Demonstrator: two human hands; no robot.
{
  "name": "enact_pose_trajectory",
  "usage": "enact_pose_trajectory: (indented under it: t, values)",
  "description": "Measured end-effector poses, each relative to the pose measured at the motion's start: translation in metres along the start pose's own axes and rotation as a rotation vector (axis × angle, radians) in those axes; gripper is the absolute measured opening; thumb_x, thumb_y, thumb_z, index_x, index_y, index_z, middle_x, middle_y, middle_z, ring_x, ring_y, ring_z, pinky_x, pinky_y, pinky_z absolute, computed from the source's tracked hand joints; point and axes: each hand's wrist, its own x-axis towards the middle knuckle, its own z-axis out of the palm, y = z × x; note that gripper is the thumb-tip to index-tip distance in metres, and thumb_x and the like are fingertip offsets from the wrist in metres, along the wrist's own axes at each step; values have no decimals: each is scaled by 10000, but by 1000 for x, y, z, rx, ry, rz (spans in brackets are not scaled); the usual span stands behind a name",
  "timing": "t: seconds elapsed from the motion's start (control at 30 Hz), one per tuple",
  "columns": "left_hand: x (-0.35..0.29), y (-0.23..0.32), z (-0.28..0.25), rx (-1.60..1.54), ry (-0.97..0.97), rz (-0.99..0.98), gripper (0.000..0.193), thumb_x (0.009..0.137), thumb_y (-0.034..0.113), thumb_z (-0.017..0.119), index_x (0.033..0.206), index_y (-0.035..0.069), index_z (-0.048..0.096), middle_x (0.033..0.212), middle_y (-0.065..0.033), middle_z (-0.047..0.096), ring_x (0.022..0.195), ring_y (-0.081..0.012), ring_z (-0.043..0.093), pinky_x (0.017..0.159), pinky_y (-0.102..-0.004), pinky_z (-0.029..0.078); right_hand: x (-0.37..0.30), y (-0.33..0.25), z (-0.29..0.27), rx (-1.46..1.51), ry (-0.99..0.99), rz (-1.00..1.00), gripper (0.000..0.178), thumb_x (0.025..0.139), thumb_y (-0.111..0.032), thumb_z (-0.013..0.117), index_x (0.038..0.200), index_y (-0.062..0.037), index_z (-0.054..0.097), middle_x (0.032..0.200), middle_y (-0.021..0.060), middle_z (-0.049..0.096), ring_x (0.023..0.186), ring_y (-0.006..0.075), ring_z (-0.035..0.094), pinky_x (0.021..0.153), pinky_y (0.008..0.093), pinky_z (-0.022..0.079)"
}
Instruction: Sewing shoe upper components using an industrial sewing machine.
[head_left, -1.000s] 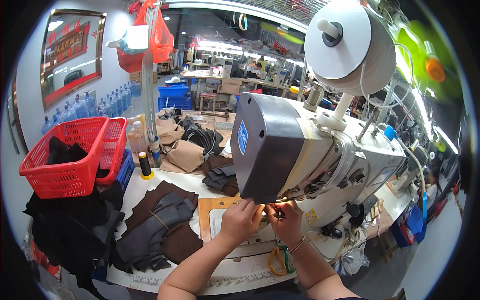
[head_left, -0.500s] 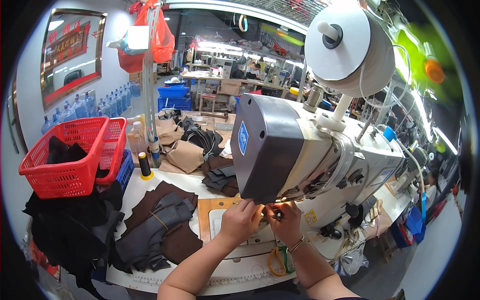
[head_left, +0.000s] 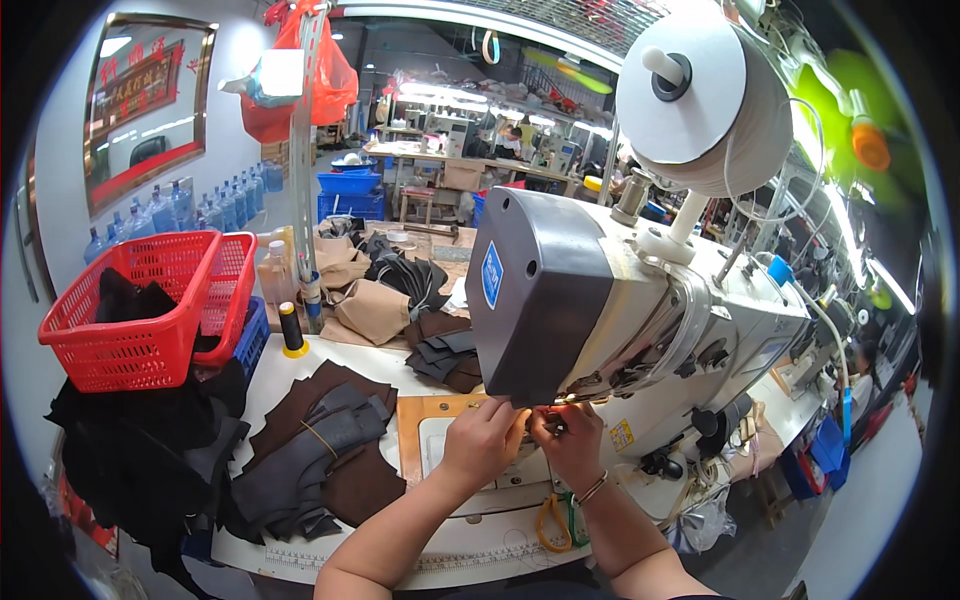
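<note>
Both hands are close together under the dark head of an industrial sewing machine (head_left: 545,290), in the glow of its lamp. My left hand (head_left: 480,437) has its fingers pinched together below the machine's front edge; what they hold, if anything, is hidden. Just beside it, my right hand (head_left: 570,440) is curled with bent fingers around something small and dark that I cannot make out. A bracelet (head_left: 594,487) circles the right wrist. Beneath the hands lies the machine bed, with a tan wooden plate (head_left: 412,440) left of it. Scissors with yellow and green handles (head_left: 556,524) lie near the right wrist.
Stacks of dark grey and brown cut pieces (head_left: 330,440) cover the table's left. A black thread cone (head_left: 292,330) stands behind them. Red baskets (head_left: 130,345) rise at far left above black fabric (head_left: 140,470). A large white thread spool (head_left: 680,90) sits atop the machine.
The view has shifted very slightly. Both hands stay in place under the machine head, with only small finger movement at the right hand.
</note>
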Motion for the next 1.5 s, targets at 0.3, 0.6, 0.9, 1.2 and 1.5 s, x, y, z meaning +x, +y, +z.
enact_pose_trajectory:
  t: [0.3, 0.6, 0.9, 1.2, 1.5]
  values:
    - [2, 2, -3, -3, -15, 7, 94, 780, 107, 644, 833, 52, 590, 772, -88, 588, 581, -255, 583, 506, -337, 466, -4, 5, 7, -21, 52, -12, 177, 609, -48, 702, 765, -64, 618, 701, 75, 592, 650, 254, 575, 588, 345, 484]
    - [2, 4, -6, 31, -30, 4, 148, 770, 116, 669, 902, 70, 621, 732, -59, 601, 556, -232, 597, 485, -316, 473, -1, -1, 5, 48, 95, 16, 135, 658, 2, 672, 733, -35, 565, 678, 98, 592, 591, 238, 575, 528, 315, 464]
    - [1, 0, -6, 54, -48, 10, 159, 766, 108, 679, 911, 81, 620, 745, -49, 621, 579, -213, 618, 497, -305, 491, -5, -1, -1, 87, 126, 30, 123, 676, -6, 652, 766, -30, 572, 691, 95, 551, 578, 214, 554, 519, 303, 443]
    - [2, 1, -5, 38, -14, 31, 118, 786, 136, 643, 753, 60, 560, 711, -74, 565, 543, -247, 579, 471, -336, 468, -2, 0, 1, 14, 60, -23, 152, 677, -37, 722, 771, -32, 602, 699, 84, 584, 592, 195, 584, 530, 299, 460]
    - [2, 2, -8, 37, -43, 3, 99, 783, 143, 641, 792, 59, 588, 730, -73, 572, 571, -252, 587, 491, -338, 477, 0, -4, 2, 40, 59, -6, 120, 687, -36, 724, 783, -49, 654, 717, 77, 625, 616, 197, 598, 568, 296, 482]
